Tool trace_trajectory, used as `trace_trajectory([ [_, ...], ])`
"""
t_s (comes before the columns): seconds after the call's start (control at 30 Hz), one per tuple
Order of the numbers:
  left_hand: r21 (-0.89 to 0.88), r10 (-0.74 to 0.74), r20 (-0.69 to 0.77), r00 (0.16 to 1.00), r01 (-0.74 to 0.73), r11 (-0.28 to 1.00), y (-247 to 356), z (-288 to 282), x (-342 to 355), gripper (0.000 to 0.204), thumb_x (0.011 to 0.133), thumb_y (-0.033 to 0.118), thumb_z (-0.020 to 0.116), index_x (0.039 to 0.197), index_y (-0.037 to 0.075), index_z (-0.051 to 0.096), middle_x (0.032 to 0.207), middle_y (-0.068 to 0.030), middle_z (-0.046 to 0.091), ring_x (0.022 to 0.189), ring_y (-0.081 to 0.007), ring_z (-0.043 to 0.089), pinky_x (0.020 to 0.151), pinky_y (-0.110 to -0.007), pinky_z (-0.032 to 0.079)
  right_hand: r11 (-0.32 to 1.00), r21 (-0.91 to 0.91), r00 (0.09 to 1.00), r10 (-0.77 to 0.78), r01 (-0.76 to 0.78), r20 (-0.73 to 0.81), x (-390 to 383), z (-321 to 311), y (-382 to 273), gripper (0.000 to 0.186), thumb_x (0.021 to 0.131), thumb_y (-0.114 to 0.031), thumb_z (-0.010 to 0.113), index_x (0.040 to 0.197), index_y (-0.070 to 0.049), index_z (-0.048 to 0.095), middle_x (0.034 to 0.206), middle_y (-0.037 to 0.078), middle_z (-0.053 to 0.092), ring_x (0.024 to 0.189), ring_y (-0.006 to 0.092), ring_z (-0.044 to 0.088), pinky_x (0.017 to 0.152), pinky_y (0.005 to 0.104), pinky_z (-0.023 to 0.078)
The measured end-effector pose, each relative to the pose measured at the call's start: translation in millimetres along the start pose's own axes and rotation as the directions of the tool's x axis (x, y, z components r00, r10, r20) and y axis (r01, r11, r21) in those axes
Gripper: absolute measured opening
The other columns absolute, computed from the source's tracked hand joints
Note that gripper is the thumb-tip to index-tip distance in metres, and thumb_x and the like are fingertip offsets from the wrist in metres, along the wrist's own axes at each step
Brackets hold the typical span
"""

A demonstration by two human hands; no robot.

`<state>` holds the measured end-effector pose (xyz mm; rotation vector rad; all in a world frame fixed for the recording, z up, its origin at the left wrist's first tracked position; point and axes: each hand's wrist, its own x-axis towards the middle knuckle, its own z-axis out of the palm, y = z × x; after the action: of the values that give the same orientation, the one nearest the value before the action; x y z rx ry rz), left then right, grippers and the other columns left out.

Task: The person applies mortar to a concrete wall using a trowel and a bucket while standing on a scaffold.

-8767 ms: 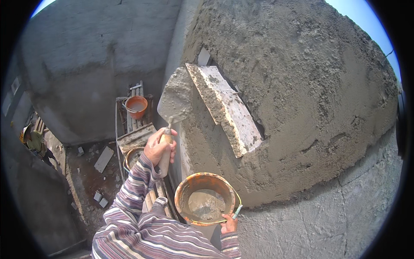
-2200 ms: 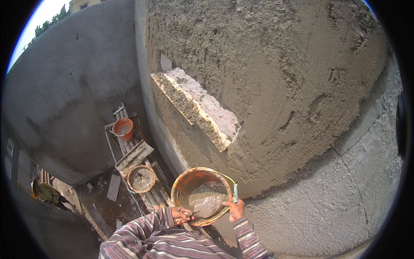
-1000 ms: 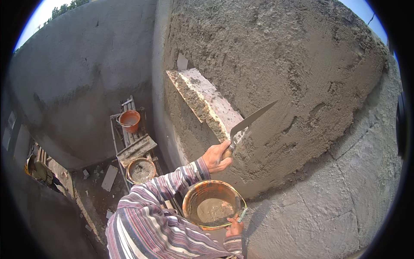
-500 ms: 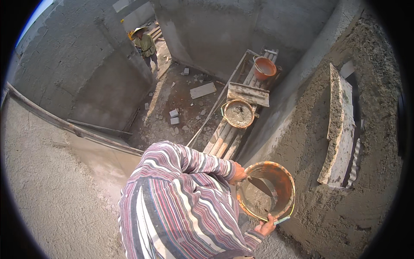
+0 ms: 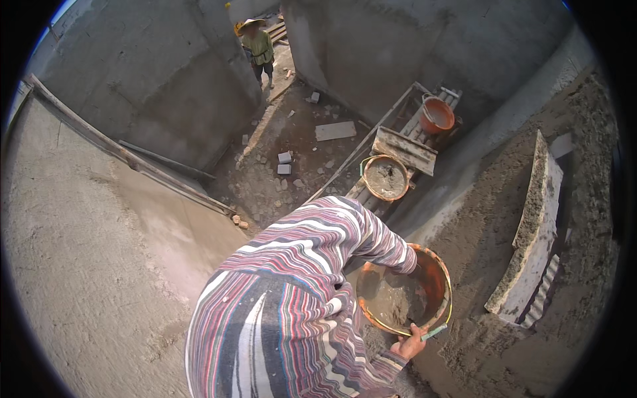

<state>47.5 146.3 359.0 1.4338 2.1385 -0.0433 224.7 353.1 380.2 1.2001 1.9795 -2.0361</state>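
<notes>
An orange bucket [image 5: 434, 292] with wet grey mortar [image 5: 397, 304] in it hangs beside the rough plastered wall [image 5: 584, 199]. My right hand [image 5: 409, 345] grips the bucket's near rim where a yellow-green handle [image 5: 434, 330] is attached. My left arm, in a striped sleeve [image 5: 371, 239], reaches down into the bucket. My left hand is hidden behind the sleeve's cuff and the bucket's rim. No trowel shows in this view.
A pale slab ledge [image 5: 531, 225] juts from the fresh plaster on the right. Far below, a plank scaffold [image 5: 405, 149] carries a mortar bucket [image 5: 386, 178] and an orange bucket [image 5: 436, 114]. A person in a hat [image 5: 257, 46] stands on the rubble-strewn ground.
A second ago my left hand held a trowel up at the wall; the arm has since come down into the bucket. My head has turned left and downward. My right hand keeps the bucket.
</notes>
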Motion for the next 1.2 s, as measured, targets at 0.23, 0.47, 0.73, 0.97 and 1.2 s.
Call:
trace_trajectory([
  [0.23, -0.061, -0.086, 0.289, 0.953, 0.108, 0.992, -36.5, 26.5, 60.0, 0.027, 0.069, 0.024, 0.066, 0.090, 0.007, 0.068, 0.084, -0.0088, 0.067, 0.079, -0.0283, 0.065, 0.070, -0.037, 0.051, 0.993, 0.078, 0.996, -0.088, 0.086, 0.028, -6.4, 28.1, -31.7, 0.045, 0.067, 0.004, 0.060, 0.111, 0.004, 0.048, 0.084, 0.003, 0.051, 0.070, 0.0140, 0.054, 0.059, 0.0283, 0.046],
  [0.47, -0.673, 0.192, 0.399, 0.897, 0.143, 0.726, -44.4, 51.5, -0.6, 0.025, 0.070, 0.027, 0.068, 0.087, 0.009, 0.068, 0.075, -0.0037, 0.066, 0.067, -0.0220, 0.061, 0.062, -0.035, 0.048, 0.985, 0.118, 0.990, -0.133, 0.127, 0.047, 1.5, 21.3, -24.4, 0.039, 0.068, 0.004, 0.061, 0.105, 0.003, 0.050, 0.081, 0.001, 0.047, 0.070, 0.0139, 0.051, 0.068, 0.0266, 0.045],
  [0.73, -0.929, 0.355, 0.231, 0.906, 0.313, -0.195, -15.8, 54.4, -55.4, 0.022, 0.080, 0.009, 0.061, 0.100, 0.001, 0.055, 0.057, -0.0005, 0.051, 0.042, -0.0086, 0.050, 0.033, -0.022, 0.039, 0.957, 0.252, 0.988, -0.154, 0.144, 0.024, -2.8, 30.5, -41.4, 0.032, 0.070, 0.003, 0.062, 0.100, -0.004, 0.054, 0.077, -0.003, 0.052, 0.066, 0.0088, 0.053, 0.056, 0.0212, 0.047],
  [0.97, -0.969, 0.095, 0.203, 0.975, 0.213, -0.121, 5.3, 17.1, -58.3, 0.022, 0.081, 0.007, 0.057, 0.102, 0.000, 0.053, 0.059, 0.0012, 0.049, 0.044, -0.0066, 0.047, 0.039, -0.020, 0.037, 0.904, 0.409, 0.989, -0.080, 0.125, -0.125, -11.0, 14.1, -43.9, 0.038, 0.068, 0.005, 0.064, 0.104, -0.001, 0.056, 0.081, -0.001, 0.054, 0.070, 0.0101, 0.055, 0.063, 0.0247, 0.049],
  [1.2, -0.927, 0.162, 0.188, 0.969, 0.229, -0.298, 27.1, 4.7, -76.3, 0.021, 0.083, 0.008, 0.059, 0.103, 0.001, 0.056, 0.062, 0.0018, 0.048, 0.046, -0.0063, 0.047, 0.041, -0.019, 0.037, 0.878, 0.473, 0.980, 0.027, 0.071, -0.196, -8.0, -2.4, -21.8, 0.030, 0.065, 0.003, 0.064, 0.090, -0.010, 0.054, 0.078, -0.002, 0.053, 0.067, 0.0123, 0.057, 0.053, 0.0284, 0.051],
])
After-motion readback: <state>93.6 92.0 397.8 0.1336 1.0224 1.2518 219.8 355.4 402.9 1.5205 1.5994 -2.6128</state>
